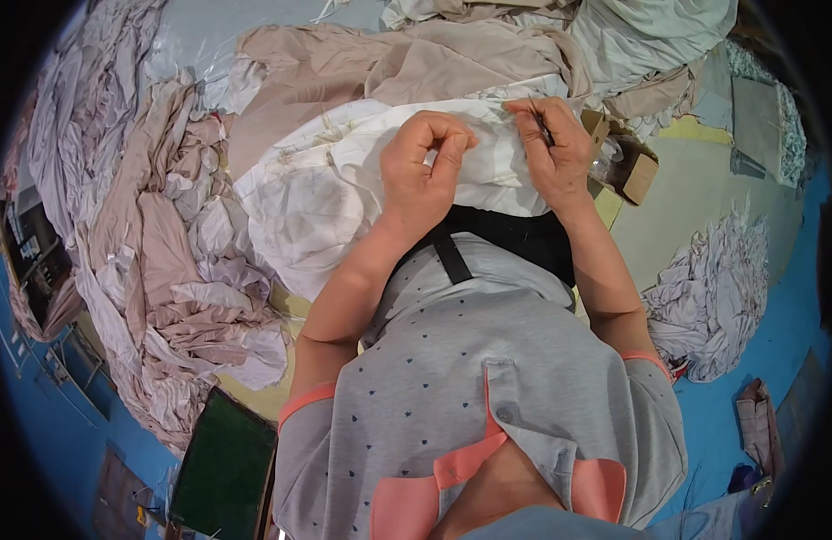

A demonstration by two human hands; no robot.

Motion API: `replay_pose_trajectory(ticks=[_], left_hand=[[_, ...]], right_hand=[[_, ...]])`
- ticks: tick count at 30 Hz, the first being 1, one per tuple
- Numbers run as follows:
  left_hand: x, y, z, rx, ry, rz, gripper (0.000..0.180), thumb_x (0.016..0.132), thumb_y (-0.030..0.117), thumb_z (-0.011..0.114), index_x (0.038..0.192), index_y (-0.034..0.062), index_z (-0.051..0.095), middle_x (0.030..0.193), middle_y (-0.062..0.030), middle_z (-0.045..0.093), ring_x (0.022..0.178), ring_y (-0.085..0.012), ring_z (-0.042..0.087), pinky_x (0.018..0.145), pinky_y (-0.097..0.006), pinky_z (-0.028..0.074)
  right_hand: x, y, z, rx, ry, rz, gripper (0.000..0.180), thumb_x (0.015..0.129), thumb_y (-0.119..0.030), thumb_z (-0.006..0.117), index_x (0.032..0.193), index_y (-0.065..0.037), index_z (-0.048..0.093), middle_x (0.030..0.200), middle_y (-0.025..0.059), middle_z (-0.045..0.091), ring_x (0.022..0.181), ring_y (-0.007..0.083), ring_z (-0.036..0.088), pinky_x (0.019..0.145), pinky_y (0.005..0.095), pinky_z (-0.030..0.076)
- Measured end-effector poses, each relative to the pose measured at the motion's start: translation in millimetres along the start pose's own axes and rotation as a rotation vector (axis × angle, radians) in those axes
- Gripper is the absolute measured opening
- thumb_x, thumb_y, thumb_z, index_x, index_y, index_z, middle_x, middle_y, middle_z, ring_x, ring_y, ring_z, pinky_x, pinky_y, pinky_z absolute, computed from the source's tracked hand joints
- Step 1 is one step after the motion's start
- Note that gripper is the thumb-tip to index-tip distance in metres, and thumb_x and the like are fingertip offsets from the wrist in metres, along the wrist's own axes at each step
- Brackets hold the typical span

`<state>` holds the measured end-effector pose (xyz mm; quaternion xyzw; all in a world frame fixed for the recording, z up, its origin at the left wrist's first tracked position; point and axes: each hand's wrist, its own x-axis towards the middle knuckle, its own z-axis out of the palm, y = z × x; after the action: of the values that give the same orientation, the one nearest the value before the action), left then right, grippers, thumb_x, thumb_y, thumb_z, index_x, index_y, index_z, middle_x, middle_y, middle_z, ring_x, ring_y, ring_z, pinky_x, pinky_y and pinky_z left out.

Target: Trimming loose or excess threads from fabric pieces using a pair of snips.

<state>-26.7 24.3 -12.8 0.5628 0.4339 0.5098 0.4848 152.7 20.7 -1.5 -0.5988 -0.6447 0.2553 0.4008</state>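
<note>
My left hand (423,169) is closed in a pinch, thumb against forefinger, above the white cloth (312,211). What sits between those fingertips, if anything, is too small to make out. To its right, my right hand (557,148) has its fingers curled round a small dark tool (544,128), mostly hidden in the palm. Its thumb and forefinger are near the cloth's far edge. The white cloth, printed with thin plant-like sprigs, lies bunched in front of my body and under both hands. Beyond it spreads a beige cloth (416,58).
Heaped beige and pale fabric (155,261) covers the left side. A small open cardboard box (637,171) stands just right of my right hand. Pale green cloth (655,40) lies at the far right, and a crumpled lilac-grey pile (718,292) nearer on the right.
</note>
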Motion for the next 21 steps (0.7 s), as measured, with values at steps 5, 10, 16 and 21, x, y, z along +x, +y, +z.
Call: replay_pose_trajectory(ticks=[5,10,16,21], left_hand=[[-2.6,2.8,1.4,0.264,-0.011,0.106,0.007,0.083,-0.006,0.059,0.085,0.0001,0.057,0.085,-0.0098,0.064,0.070,-0.0203,0.062,0.063,-0.028,0.050],[-9.2,-9.3,9.8,0.237,0.064,0.090,0.008,0.082,-0.006,0.059,0.087,-0.0004,0.056,0.091,-0.0114,0.064,0.072,-0.0214,0.062,0.063,-0.029,0.050],[-11.8,-13.2,13.7,0.267,0.084,0.108,0.009,0.082,-0.007,0.059,0.088,-0.0008,0.055,0.093,-0.0131,0.064,0.073,-0.0233,0.062,0.064,-0.030,0.050],[-11.3,-15.8,13.0,0.305,0.068,0.202,0.011,0.079,-0.008,0.060,0.087,-0.0012,0.055,0.092,-0.0136,0.064,0.073,-0.0271,0.062,0.064,-0.032,0.050]], right_hand=[[-2.5,-7.3,-3.2,0.032,-0.044,-0.100,0.020,0.076,0.003,0.068,0.095,-0.002,0.067,0.083,0.0073,0.061,0.071,0.0158,0.060,0.061,0.0258,0.047],[2.3,-24.0,5.5,-0.262,-0.127,-0.184,0.030,0.064,0.001,0.074,0.092,-0.005,0.065,0.084,0.0055,0.059,0.067,0.0220,0.061,0.054,0.0304,0.049],[0.6,-17.5,11.4,-0.392,-0.136,-0.166,0.024,0.067,-0.001,0.074,0.086,-0.006,0.062,0.083,0.0065,0.057,0.065,0.0243,0.060,0.055,0.0331,0.048],[4.0,-4.1,-1.6,-0.161,-0.010,-0.101,0.010,0.081,-0.003,0.069,0.085,-0.001,0.060,0.074,0.0069,0.059,0.063,0.0156,0.057,0.057,0.0258,0.046]])
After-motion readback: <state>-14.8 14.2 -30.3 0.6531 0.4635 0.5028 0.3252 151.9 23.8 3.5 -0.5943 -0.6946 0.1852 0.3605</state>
